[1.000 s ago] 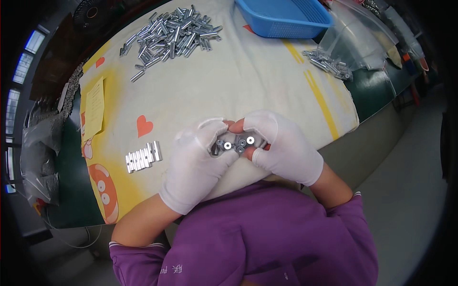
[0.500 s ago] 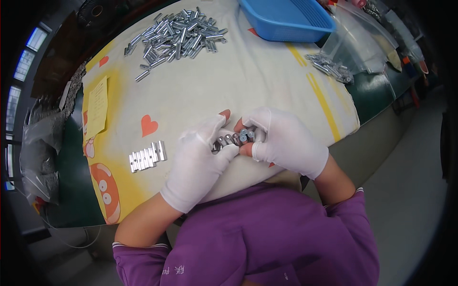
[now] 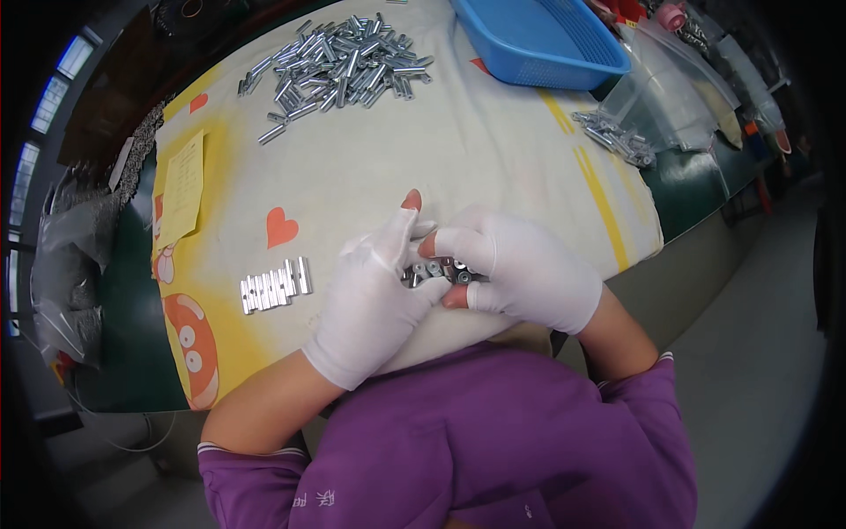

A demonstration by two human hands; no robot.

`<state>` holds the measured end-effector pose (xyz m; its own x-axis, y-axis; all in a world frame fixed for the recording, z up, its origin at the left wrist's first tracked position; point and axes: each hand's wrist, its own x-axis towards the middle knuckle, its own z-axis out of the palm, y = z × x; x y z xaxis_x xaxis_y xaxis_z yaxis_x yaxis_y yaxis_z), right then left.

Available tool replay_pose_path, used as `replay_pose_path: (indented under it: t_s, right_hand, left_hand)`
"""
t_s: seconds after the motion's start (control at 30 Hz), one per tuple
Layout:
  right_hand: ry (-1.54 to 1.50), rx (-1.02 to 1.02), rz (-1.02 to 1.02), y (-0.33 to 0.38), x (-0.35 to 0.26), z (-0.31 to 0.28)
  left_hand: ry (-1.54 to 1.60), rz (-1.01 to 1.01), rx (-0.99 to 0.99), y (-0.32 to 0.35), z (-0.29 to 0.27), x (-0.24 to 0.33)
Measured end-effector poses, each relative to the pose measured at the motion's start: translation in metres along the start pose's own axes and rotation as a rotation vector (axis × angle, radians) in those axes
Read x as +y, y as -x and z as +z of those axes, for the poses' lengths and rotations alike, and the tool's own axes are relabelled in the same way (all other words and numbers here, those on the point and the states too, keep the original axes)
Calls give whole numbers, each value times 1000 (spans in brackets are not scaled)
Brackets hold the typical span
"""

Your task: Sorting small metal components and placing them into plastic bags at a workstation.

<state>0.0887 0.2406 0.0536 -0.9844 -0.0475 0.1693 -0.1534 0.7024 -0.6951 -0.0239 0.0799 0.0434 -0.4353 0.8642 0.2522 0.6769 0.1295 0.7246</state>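
Both hands wear white gloves that leave some fingertips bare, and they meet over the cloth near its front edge. Between them lies a bunch of small shiny metal cylinders [image 3: 434, 269], their round ends facing up. My left hand [image 3: 374, 286] cups the bunch from the left, its thumb across the front. From the right, my right hand [image 3: 529, 269] closes on the same cylinders with thumb and fingers. How many each hand holds is hidden by the gloves. Left of my left hand, several metal cylinders [image 3: 276, 286] lie side by side in a row.
A large pile of metal cylinders [image 3: 339, 66] lies at the back of the cloth [image 3: 379, 159]. A blue plastic basket [image 3: 542, 44] stands at the back right. Beside it are a smaller heap of metal parts [image 3: 614, 138] and clear plastic bags [image 3: 674, 88]. A yellow paper slip [image 3: 183, 187] lies at left.
My right fingers have closed further over the cylinders, and the bunch has shifted between my hands. The whole view has moved slightly. The row on the left looks the same.
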Motion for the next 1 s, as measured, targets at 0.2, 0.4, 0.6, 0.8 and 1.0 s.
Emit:
replay_pose_path:
  t_s: [0.2,0.4,0.6,0.8,1.0]
  right_hand:
    - [218,-66,-297,-13,1,1]
    - [325,11,-285,-15,-4,11]
    - [307,53,-215,-13,-4,7]
    - [405,192,-43,7,5,-11]
    - [152,305,197,24,21,-14]
  left_hand:
    - [-83,80,37,7,6,-8]
    - [-43,20,-22,3,2,-3]
    - [17,32,-21,4,3,-4]
    - [-5,59,-2,5,7,-5]
    - [-61,42,-48,4,5,-3]
